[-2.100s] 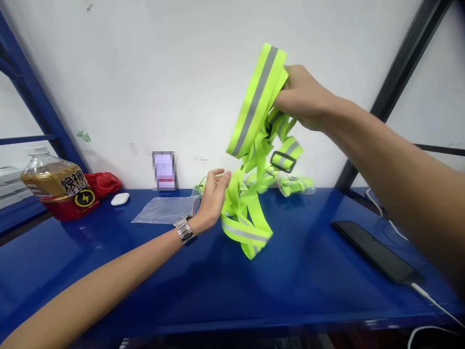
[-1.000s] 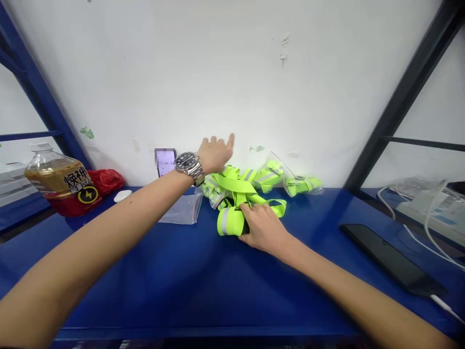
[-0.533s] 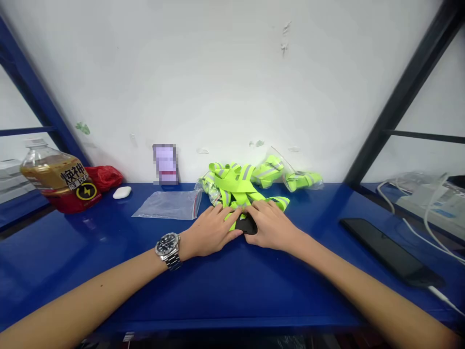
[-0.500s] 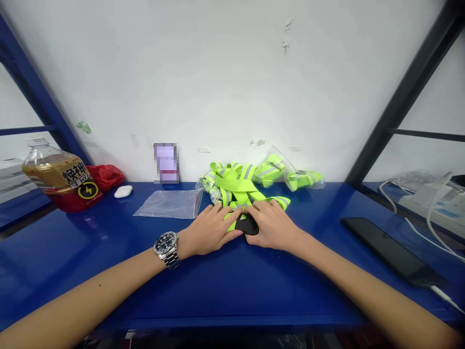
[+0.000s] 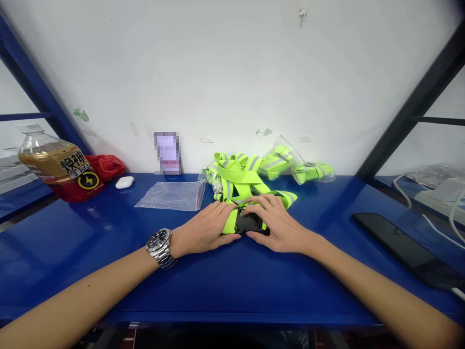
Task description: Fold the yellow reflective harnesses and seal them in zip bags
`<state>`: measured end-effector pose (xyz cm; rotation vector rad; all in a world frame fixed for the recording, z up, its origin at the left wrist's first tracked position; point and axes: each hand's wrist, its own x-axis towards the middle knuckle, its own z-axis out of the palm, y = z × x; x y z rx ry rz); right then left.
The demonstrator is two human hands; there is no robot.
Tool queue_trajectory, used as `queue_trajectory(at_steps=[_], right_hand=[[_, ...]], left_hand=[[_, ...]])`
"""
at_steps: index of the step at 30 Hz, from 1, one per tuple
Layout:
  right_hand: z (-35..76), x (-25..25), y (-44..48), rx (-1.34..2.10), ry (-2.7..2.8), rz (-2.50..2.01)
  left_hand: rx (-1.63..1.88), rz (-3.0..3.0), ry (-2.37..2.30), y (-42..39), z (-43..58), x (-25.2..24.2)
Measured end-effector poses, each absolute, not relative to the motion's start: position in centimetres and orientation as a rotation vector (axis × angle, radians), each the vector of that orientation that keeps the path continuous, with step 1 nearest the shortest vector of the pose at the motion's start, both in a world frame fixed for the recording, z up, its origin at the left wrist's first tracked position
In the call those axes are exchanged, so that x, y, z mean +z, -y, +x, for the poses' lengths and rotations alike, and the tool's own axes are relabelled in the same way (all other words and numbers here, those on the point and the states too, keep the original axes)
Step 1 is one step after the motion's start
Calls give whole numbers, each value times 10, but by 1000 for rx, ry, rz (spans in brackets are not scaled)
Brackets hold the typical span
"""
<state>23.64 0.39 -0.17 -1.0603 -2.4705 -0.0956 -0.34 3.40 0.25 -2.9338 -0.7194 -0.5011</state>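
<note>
A tangle of neon yellow reflective straps with grey stripes lies on the blue shelf. Its near end carries a black patch. My left hand, with a metal watch at the wrist, lies flat on the strap's left side, fingers stretched out. My right hand rests on the right side, fingers spread over the black patch and the strap. Neither hand grips anything; both press down.
An empty clear zip bag lies left of the straps. Bagged yellow straps sit at the back wall. A tea bottle, red bag and white case stand far left. A black phone with cable lies right.
Two seconds ago my right hand held the straps up in the air; they now lie on the shelf. In the last half second both hands have stayed pressed on the strap, shifting only slightly.
</note>
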Motion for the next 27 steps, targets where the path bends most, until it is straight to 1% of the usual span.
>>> queue_trajectory(at_steps=[5, 13, 19, 24, 27], right_hand=[[229, 2, 2, -170, 2391, -1079], [222, 0, 4, -272, 2401, -1108], [222, 1, 4, -185, 2396, -1056], [224, 2, 2, -66, 2382, -1084], [224, 2, 1, -70, 2373, -1104]], left_hand=[[-584, -2927, 735, -32, -2, 1], [-568, -2894, 724, -34, -3, -1], [-618, -2890, 673, -34, -2, -1], [-553, -2882, 689, -33, -2, 1], [-537, -2878, 707, -33, -2, 1]])
